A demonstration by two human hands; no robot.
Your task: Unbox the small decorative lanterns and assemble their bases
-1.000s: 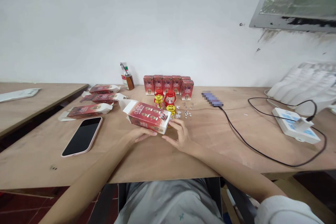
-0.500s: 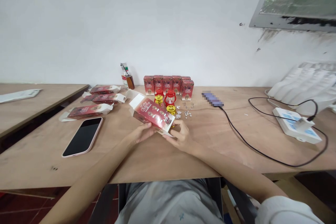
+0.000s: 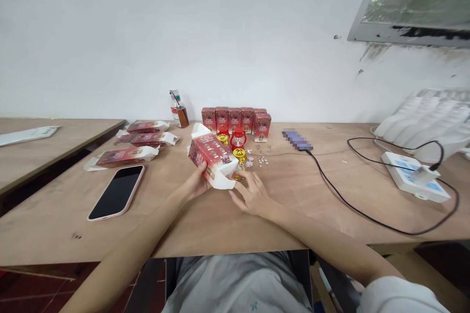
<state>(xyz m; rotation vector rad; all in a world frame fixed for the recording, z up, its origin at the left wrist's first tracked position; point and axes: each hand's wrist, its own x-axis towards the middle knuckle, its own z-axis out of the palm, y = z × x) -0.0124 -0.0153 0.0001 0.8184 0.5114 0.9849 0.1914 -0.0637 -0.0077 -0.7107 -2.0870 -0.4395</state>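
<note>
A red printed cardboard box [image 3: 211, 154] with white end flaps spread is tilted above the table, its near end facing me. My left hand [image 3: 198, 183] is closed around its left lower side. At the near end, my right hand [image 3: 253, 193] has its fingers apart, with fingertips beside the flap; whether they touch it I cannot tell. Just behind are small red and gold lanterns, a red one [image 3: 238, 138] and a gold-topped one [image 3: 239, 155], partly hidden by the box. Small silvery pieces [image 3: 263, 161] lie to their right.
Several closed red boxes [image 3: 235, 120] stand by the wall. Flattened-looking open boxes [image 3: 127, 156] and a phone [image 3: 116, 193] lie left. A bottle [image 3: 179, 115] stands behind. To the right are a purple device [image 3: 296, 139], its black cable and a power strip [image 3: 414, 176].
The box has turned so its near end faces me, and its near flaps now stand out. My right hand's fingers have come away from the box end and spread.
</note>
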